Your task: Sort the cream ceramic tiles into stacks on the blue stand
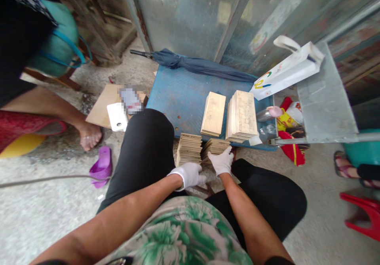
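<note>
Two stacks of thin wooden boards stand between my knees at the near edge of a low blue table. The left wooden stack (pixel 189 148) shows many layered edges; the right wooden stack (pixel 214 147) is partly covered by my hand. My right hand (pixel 222 163), in a white glove, rests against this right stack, its thumb and fingers spread apart. Just below the left stack is my left hand (pixel 189 176), also gloved in white. Its fingers are loosely extended toward the right, with nothing visible in them. The undersides of both hands are hidden.
On the blue table (pixel 169 94) lie a small board stack (pixel 213 112), a taller board stack (pixel 242 114), a folded umbrella (pixel 202 69) and a white paper bag (pixel 285 73). A metal frame (pixel 326 98) stands right. A purple slipper (pixel 101 166) and another person's foot (pixel 90 134) are left.
</note>
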